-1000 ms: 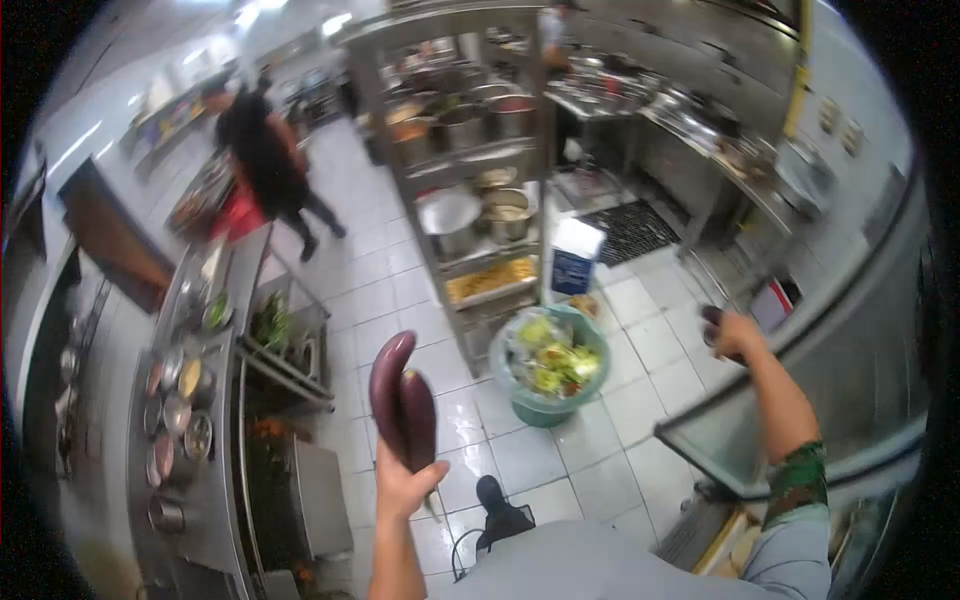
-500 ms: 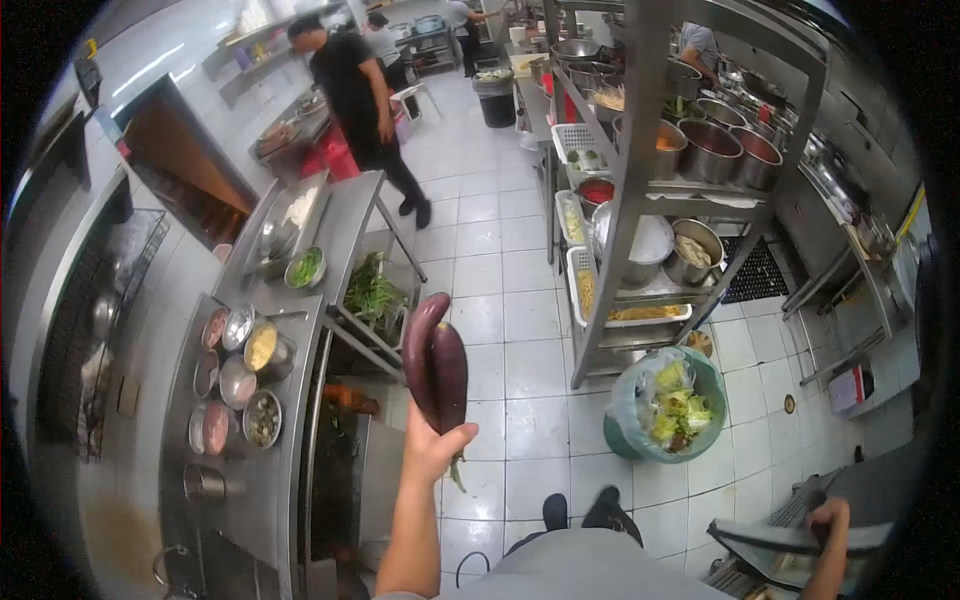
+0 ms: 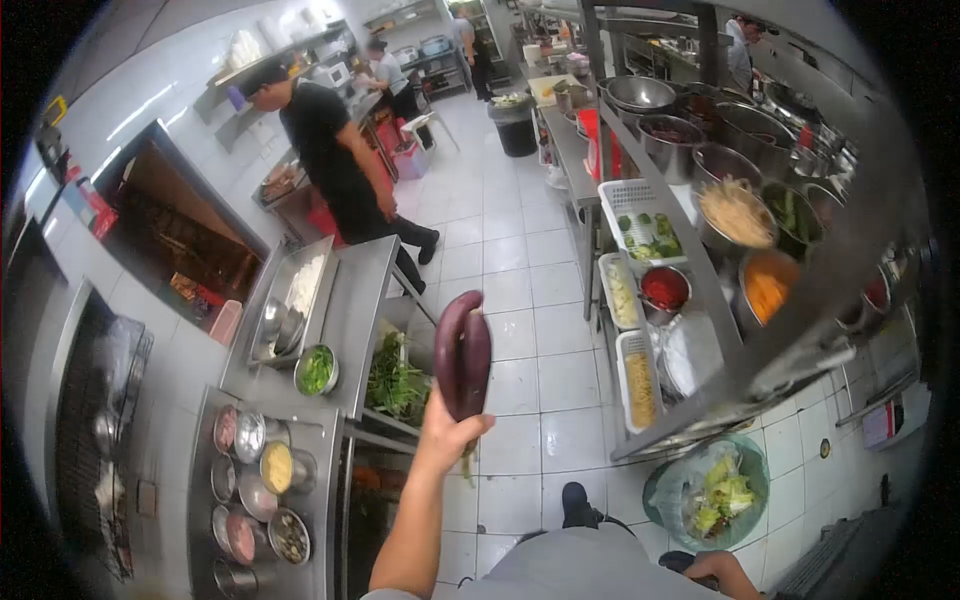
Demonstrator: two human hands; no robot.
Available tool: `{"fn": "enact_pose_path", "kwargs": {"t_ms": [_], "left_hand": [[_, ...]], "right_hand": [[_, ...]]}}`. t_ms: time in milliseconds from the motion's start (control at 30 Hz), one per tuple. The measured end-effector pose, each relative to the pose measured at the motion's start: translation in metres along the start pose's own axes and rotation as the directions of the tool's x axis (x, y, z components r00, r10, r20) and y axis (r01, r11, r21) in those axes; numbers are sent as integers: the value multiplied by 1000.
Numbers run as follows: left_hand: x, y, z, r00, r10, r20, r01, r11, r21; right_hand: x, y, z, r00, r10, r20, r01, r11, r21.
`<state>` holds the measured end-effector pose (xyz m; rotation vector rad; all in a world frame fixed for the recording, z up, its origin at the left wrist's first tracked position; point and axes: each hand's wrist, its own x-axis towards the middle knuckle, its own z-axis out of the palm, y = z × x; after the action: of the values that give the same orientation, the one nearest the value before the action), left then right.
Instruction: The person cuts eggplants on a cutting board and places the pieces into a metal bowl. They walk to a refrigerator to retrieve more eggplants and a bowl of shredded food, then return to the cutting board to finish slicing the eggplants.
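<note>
My left hand (image 3: pixel 450 432) is closed around the lower ends of two dark purple eggplants (image 3: pixel 463 355), held upright side by side in front of me. Their stem ends hang below my fist. At the bottom right, my right hand (image 3: pixel 722 572) is low beside my body, partly cut off by the frame. Its fingers curl against a dark, rounded thing (image 3: pixel 685 562) that I cannot identify. Nearest to that hand is a green-lined bin (image 3: pixel 757 505) with leafy vegetable scraps in it.
On the left, steel counters (image 3: pixel 345 300) carry bowls of ingredients and a bowl of chopped greens (image 3: pixel 317 370). A steel rack (image 3: pixel 665 425) with pots and white baskets stands on the right. A person in black (image 3: pixel 325 150) is in the aisle; other people are farther back.
My view has moved forward and turned, with the eggplants still in my left hand. My right hand has come away from the metal-edged panel, closer to my body. The person in black has shifted.
</note>
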<state>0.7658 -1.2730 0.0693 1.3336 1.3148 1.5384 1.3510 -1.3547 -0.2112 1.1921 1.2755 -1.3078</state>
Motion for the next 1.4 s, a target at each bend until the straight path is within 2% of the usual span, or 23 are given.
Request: {"fn": "enact_pose_path", "kwargs": {"t_ms": [33, 100, 133, 200, 233, 267, 367, 400, 433, 500, 633, 667, 733, 833, 867, 933, 1033, 1100, 1167, 1233, 1300, 1367, 1400], "left_hand": [[18, 7, -13, 999, 32, 9, -32, 999, 10], [42, -5, -50, 999, -10, -40, 11, 999, 31], [57, -8, -64, 997, -20, -69, 22, 999, 29], [85, -20, -95, 990, -68, -121, 69, 998, 3], [103, -30, -112, 985, -102, -141, 100, 995, -22], [124, -46, -126, 984, -32, -177, 28, 999, -25], [180, -114, -191, 946, -251, -207, 251, 968, -24], [202, -124, -202, 905, -374, -205, 348, 925, -151], [230, -126, -207, 851, -493, -179, 439, 856, -272], [292, -155, -230, 868, -497, -4, 430, 756, -494], [409, -204, -252, 833, -527, 169, 494, 571, -656], [437, -219, -260, 803, -535, 264, 561, 526, -639], [485, -246, -258, 773, -565, 289, 593, 481, -646], [568, -292, -271, 754, -546, 365, 646, 520, -559], [588, -298, -274, 762, -554, 333, 641, 578, -505], [640, -303, -293, 775, -578, 255, 626, 654, -424], [685, -306, -314, 771, -625, 119, 620, 695, -364], [711, -294, -333, 783, -622, 13, 597, 745, -298], [735, -308, -356, 755, -647, -109, 608, 753, -252], [767, -306, -364, 740, -645, -192, 599, 761, -249], [811, -333, -377, 778, -586, -224, 563, 810, -165], [878, -342, -383, 802, -584, -127, 576, 812, -95], [917, -353, -385, 810, -580, -81, 576, 814, -68]], "right_hand": [[14, -26, -22, 997, 68, 37, -68, 998, -19], [-1, -71, -59, 997, 41, 63, -42, 999, 16], [5, -87, -72, 996, 88, 24, -89, 995, 47], [206, 37, -51, 979, -132, -154, 105, 979, -173], [154, -22, -89, 998, -6, -69, 3, 998, -55], [120, -72, -119, 997, 35, -65, -36, 999, -14], [75, -165, -178, 987, 68, -144, -63, 997, 38], [60, -195, -199, 980, 75, -184, -66, 996, 56], [43, -227, -216, 973, 76, -217, -60, 995, 83], [4, -301, -255, 956, 70, -284, -33, 990, 134], [-86, -451, -343, 903, 87, -422, 51, 950, 307], [-111, -486, -369, 887, 93, -453, 83, 931, 355], [-140, -536, -425, 850, 66, -523, 184, 893, 412], [-92, -555, -508, 695, -184, -695, 522, 794, 312], [-88, -573, -541, 652, -191, -733, 540, 796, 273], [-68, -619, -636, 537, -348, -768, 698, 695, 173], [-110, -710, -739, 485, -354, -800, 710, 694, 123], [-126, -767, -807, 412, -423, -807, 763, 644, 52], [-119, -818, -875, 258, -493, -831, 838, 542, -61], [-138, -865, -936, 346, -421, -839, 818, 574, 50], [-100, -889, -1003, 227, -343, -911, 821, 571, -11], [-89, -908, -1067, 134, -226, -965, 817, 576, -22], [-92, -916, -1092, 138, -115, -984, 803, 594, 43]]}}
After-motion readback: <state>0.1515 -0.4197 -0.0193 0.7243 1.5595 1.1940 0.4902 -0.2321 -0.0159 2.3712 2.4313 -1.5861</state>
